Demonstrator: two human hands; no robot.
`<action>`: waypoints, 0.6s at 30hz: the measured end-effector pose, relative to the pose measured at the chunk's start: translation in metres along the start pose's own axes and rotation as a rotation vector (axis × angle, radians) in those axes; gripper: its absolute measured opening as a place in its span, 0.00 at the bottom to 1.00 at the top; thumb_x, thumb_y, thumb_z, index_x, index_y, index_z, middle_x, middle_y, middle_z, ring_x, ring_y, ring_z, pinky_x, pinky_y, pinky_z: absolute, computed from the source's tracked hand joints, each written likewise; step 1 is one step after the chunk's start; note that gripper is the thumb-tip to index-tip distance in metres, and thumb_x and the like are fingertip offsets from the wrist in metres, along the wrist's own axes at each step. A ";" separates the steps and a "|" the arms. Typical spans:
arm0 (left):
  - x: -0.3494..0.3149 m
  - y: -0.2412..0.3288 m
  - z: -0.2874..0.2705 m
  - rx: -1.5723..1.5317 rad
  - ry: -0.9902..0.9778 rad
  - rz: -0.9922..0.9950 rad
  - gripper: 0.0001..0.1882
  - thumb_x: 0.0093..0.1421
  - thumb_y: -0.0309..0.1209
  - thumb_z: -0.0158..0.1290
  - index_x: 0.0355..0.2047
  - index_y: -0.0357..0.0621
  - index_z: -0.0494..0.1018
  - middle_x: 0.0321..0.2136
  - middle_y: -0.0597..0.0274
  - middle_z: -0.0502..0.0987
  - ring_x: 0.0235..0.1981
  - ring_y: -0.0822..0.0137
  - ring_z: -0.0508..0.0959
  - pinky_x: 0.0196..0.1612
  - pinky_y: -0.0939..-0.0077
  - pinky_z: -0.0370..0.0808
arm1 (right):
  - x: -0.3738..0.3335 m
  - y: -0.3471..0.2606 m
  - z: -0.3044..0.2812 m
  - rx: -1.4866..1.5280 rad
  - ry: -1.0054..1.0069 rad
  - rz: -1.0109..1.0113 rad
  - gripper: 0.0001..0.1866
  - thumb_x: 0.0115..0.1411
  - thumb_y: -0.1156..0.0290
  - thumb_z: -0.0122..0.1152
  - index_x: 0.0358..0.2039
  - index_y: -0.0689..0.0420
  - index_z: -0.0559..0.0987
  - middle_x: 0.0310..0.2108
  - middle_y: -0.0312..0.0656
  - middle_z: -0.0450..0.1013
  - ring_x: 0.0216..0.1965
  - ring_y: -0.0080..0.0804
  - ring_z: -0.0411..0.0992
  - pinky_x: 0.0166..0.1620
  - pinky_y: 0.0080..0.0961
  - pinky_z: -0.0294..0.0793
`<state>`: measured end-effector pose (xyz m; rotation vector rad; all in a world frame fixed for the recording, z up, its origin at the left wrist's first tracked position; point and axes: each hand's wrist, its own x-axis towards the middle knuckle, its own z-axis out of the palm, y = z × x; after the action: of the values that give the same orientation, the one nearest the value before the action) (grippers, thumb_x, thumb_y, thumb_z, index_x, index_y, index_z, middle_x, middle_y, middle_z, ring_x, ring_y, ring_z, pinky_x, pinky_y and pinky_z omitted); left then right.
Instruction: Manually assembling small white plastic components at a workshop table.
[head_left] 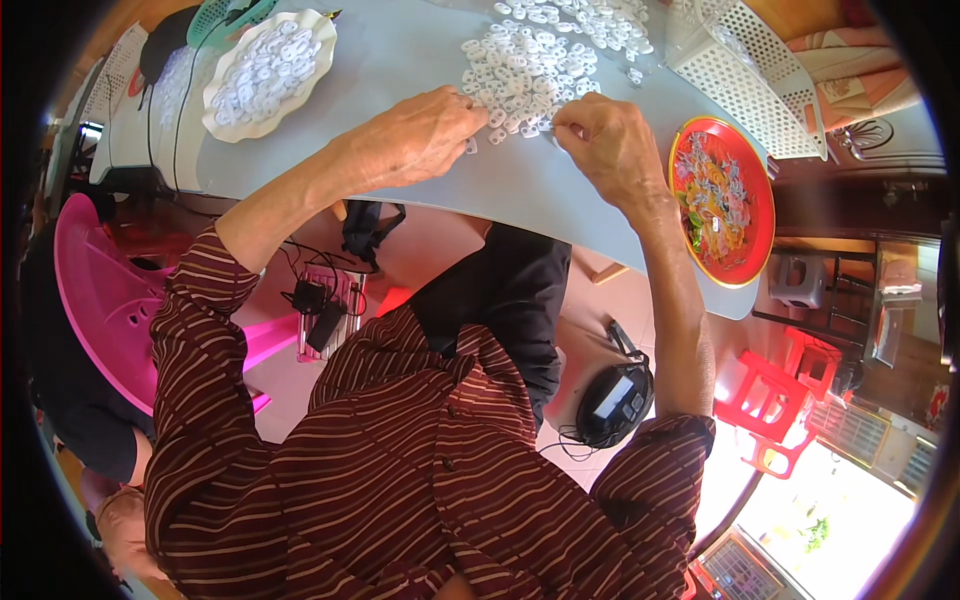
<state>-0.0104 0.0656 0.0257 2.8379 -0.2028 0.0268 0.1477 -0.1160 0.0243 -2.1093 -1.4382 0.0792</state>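
Observation:
A loose pile of small white oval plastic pieces with holes (525, 75) lies on the grey table (400, 45) in front of me. At the pile's near left edge is my left hand (430, 135), its fingers pinched together; one loose piece (471, 146) lies just below the fingertips. My right hand (612, 145) is at the near right edge, thumb and forefinger closed in a pinch. Whatever either pinch holds is too small or hidden to name. More white pieces (600, 20) spread farther back.
A white scalloped dish (238, 130) heaped with similar pieces stands at the left. On the right are a red round tray (757, 200) of colourful small bits and a white perforated basket (745, 75). A pink chair (95, 290) is left; another person's hand (128, 530) shows lower left.

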 end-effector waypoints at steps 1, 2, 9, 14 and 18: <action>0.002 0.000 -0.001 -0.002 0.003 -0.003 0.05 0.53 0.22 0.47 0.30 0.35 0.63 0.28 0.53 0.68 0.38 0.54 0.69 0.44 0.65 0.69 | 0.001 -0.001 0.000 -0.002 -0.003 -0.002 0.05 0.51 0.71 0.57 0.26 0.57 0.80 0.26 0.43 0.73 0.29 0.44 0.73 0.34 0.38 0.72; 0.005 0.001 -0.003 -0.008 -0.056 -0.089 0.05 0.53 0.22 0.48 0.30 0.35 0.65 0.28 0.53 0.69 0.37 0.54 0.70 0.43 0.65 0.69 | 0.003 -0.004 0.001 -0.062 -0.030 -0.002 0.05 0.51 0.71 0.56 0.26 0.57 0.80 0.26 0.44 0.73 0.28 0.44 0.73 0.34 0.37 0.72; 0.008 0.002 -0.001 -0.174 -0.013 0.032 0.07 0.54 0.26 0.51 0.32 0.37 0.71 0.27 0.55 0.72 0.34 0.54 0.71 0.40 0.65 0.70 | 0.010 -0.005 0.007 -0.343 -0.079 -0.210 0.03 0.48 0.77 0.56 0.19 0.61 0.75 0.24 0.47 0.72 0.27 0.46 0.74 0.31 0.37 0.75; 0.014 0.001 0.001 -0.068 -0.083 -0.003 0.07 0.53 0.26 0.51 0.32 0.35 0.70 0.27 0.54 0.72 0.35 0.54 0.72 0.39 0.64 0.71 | 0.022 -0.011 0.015 -0.470 -0.137 -0.209 0.01 0.46 0.80 0.56 0.20 0.61 0.75 0.22 0.49 0.72 0.27 0.48 0.75 0.30 0.38 0.75; 0.021 0.010 -0.003 0.027 -0.205 -0.094 0.07 0.52 0.24 0.50 0.31 0.33 0.70 0.27 0.52 0.72 0.35 0.54 0.72 0.38 0.62 0.71 | 0.028 -0.009 0.011 -0.434 -0.151 -0.057 0.01 0.45 0.80 0.55 0.21 0.63 0.75 0.23 0.52 0.73 0.26 0.49 0.75 0.30 0.39 0.75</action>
<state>0.0095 0.0540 0.0319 2.8713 -0.1134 -0.2844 0.1476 -0.0843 0.0271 -2.4462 -1.7274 -0.1083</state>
